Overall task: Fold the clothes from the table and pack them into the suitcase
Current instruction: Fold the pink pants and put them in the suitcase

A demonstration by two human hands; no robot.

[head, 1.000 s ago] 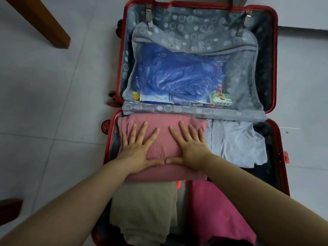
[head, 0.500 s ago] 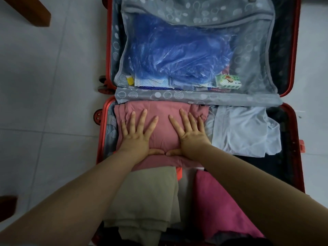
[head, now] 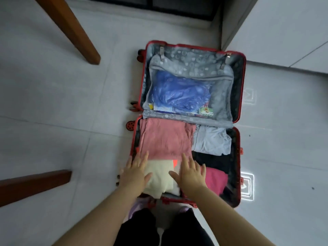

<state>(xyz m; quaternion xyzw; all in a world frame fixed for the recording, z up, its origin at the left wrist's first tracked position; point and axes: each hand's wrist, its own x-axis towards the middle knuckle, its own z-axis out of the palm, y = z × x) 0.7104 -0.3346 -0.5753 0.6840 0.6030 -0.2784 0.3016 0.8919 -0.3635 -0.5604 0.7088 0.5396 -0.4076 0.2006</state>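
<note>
The red suitcase lies open on the floor. Its near half holds a folded dusty-pink garment, a light blue garment, a cream garment, a magenta garment and something black. My left hand hovers with straight, spread fingers over the suitcase's left edge and the cream garment. Fingers likewise spread, my right hand hangs over the middle of the near half. Neither hand holds anything.
The lid half has a grey mesh pocket with a blue plastic bag and small packets. Wooden table legs stand on the left. A grey wall corner rises behind the suitcase. My legs are at the bottom.
Both hands have lifted off the dusty-pink garment and drawn back toward me. The view has pulled up and away, so the whole suitcase now shows.
</note>
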